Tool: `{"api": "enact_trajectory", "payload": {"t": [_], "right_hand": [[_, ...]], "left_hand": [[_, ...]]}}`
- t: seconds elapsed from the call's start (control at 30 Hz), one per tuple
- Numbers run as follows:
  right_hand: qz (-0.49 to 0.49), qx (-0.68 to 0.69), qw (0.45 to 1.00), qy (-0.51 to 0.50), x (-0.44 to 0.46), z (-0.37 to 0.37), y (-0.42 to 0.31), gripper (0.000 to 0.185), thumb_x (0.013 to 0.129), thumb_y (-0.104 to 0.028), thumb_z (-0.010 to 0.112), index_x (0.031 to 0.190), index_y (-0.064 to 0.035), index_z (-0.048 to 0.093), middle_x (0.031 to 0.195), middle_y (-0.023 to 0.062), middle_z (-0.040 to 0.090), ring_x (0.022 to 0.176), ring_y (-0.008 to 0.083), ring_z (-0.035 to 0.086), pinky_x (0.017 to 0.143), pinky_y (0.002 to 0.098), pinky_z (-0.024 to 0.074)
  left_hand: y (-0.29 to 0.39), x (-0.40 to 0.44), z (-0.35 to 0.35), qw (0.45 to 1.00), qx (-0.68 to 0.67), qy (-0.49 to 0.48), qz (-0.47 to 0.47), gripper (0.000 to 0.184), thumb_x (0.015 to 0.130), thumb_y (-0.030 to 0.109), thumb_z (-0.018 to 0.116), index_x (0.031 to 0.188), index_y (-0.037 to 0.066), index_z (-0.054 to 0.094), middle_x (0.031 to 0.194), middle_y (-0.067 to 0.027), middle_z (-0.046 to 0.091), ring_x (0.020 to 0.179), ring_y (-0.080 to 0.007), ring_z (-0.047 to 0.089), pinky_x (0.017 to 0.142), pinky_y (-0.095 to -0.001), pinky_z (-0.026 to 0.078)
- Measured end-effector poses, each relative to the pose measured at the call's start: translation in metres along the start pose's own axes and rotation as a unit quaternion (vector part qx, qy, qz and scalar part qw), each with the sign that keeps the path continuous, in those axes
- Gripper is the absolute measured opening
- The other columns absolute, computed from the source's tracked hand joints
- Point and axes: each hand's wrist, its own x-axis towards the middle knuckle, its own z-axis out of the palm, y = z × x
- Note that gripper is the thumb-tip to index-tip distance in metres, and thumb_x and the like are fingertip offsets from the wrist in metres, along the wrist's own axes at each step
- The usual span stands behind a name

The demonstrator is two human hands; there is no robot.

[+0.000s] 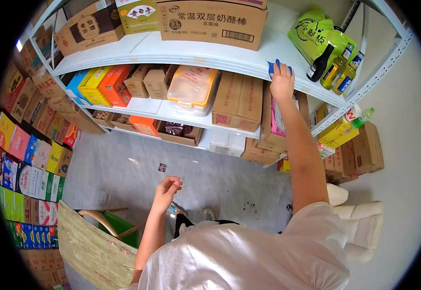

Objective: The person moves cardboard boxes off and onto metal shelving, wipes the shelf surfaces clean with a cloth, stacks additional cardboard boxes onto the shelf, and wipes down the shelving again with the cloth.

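My right hand (282, 83) reaches out to the white metal shelf (274, 47) and presses a blue cloth (271, 67) against its front edge. Most of the cloth is hidden under the fingers. To the right of that hand stand a dark bottle (320, 64) and two yellow bottles (340, 72), close but not touched. My left hand (166, 192) hangs low over the grey floor, away from the shelf. Its fingers are curled together, and nothing shows in them.
A large cardboard carton (210, 21) and a green plastic bag (312, 35) sit on the upper shelf. Below are boxes and an orange-lidded plastic bin (191, 89). Stacked cartons (32, 154) line the left. A worn wooden board (92, 246) and cream chair (360, 224) flank me.
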Motion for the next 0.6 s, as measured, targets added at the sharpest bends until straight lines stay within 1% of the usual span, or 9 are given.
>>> {"api": "enact_trajectory", "payload": {"t": [0.2, 0.27, 0.37, 0.47, 0.5, 0.57, 0.6], "right_hand": [[0.009, -0.014, 1.0, -0.007, -0.004, -0.009, 0.002, 0.04, 0.081, -0.014, 0.062, 0.119, -0.0054, 0.056, 0.121, 0.0118, 0.053, 0.122, 0.0255, 0.044, 0.104, 0.0493, 0.0279], [0.005, -0.015, 1.0, -0.001, -0.005, -0.011, 0.0, 0.04, 0.08, -0.014, 0.062, 0.119, -0.0051, 0.056, 0.121, 0.0117, 0.053, 0.121, 0.0254, 0.044, 0.104, 0.0491, 0.0284], [0.01, -0.016, 1.0, 0.007, -0.006, -0.014, -0.005, 0.039, 0.08, -0.012, 0.06, 0.118, -0.0046, 0.056, 0.122, 0.0115, 0.053, 0.12, 0.0253, 0.045, 0.102, 0.0475, 0.0304], [0.012, -0.043, 0.999, 0.023, -0.007, -0.017, -0.008, 0.036, 0.08, -0.008, 0.053, 0.115, -0.0047, 0.059, 0.119, 0.0113, 0.055, 0.117, 0.0252, 0.047, 0.099, 0.0464, 0.0325], [0.012, -0.043, 0.999, 0.027, -0.007, -0.017, -0.008, 0.036, 0.08, -0.008, 0.053, 0.115, -0.0047, 0.059, 0.119, 0.0113, 0.055, 0.117, 0.0252, 0.047, 0.099, 0.0464, 0.0325], [0.005, -0.031, 0.999, 0.029, -0.006, -0.018, -0.008, 0.034, 0.08, -0.009, 0.053, 0.113, -0.0044, 0.06, 0.117, 0.0111, 0.056, 0.116, 0.0252, 0.048, 0.098, 0.0469, 0.0332], [0.005, -0.032, 0.999, 0.033, -0.006, -0.02, -0.008, 0.034, 0.08, -0.009, 0.053, 0.113, -0.0044, 0.06, 0.117, 0.0111, 0.056, 0.116, 0.0252, 0.048, 0.098, 0.0469, 0.0332]], "left_hand": [[0.004, -0.004, 0.0, 1.0, 0.017, 0.011, -0.007, 0.022, 0.092, 0.017, 0.056, 0.105, 0.0, 0.058, 0.093, -0.007, 0.063, 0.087, -0.0146, 0.059, 0.079, -0.0293, 0.048], [0.001, -0.005, -0.001, 1.0, 0.019, 0.008, -0.001, 0.024, 0.091, 0.025, 0.057, 0.106, 0.005, 0.058, 0.095, -0.0052, 0.065, 0.086, -0.0143, 0.061, 0.077, -0.0278, 0.045], [0.0, -0.007, -0.002, 1.0, 0.012, 0.013, -0.002, 0.025, 0.091, 0.025, 0.057, 0.106, 0.005, 0.058, 0.095, -0.0053, 0.065, 0.086, -0.0144, 0.061, 0.077, -0.028, 0.045], [0.0, -0.008, -0.003, 1.0, 0.011, 0.014, 0.007, 0.024, 0.091, 0.025, 0.057, 0.106, 0.005, 0.058, 0.095, -0.0054, 0.065, 0.085, -0.0144, 0.061, 0.077, -0.0281, 0.045], [0.003, -0.009, -0.002, 1.0, 0.01, 0.015, 0.011, 0.024, 0.091, 0.025, 0.057, 0.106, 0.005, 0.058, 0.095, -0.0054, 0.065, 0.085, -0.0144, 0.061, 0.077, -0.0281, 0.045], [0.01, -0.01, 0.001, 1.0, 0.002, 0.019, -0.009, 0.023, 0.092, 0.018, 0.056, 0.105, -0.001, 0.057, 0.094, -0.0075, 0.063, 0.089, -0.0154, 0.059, 0.082, -0.0302, 0.048], [0.012, -0.009, 0.002, 1.0, 0.002, 0.018, -0.005, 0.023, 0.092, 0.018, 0.056, 0.105, -0.001, 0.057, 0.094, -0.0075, 0.063, 0.089, -0.0154, 0.059, 0.082, -0.0302, 0.048]]}}
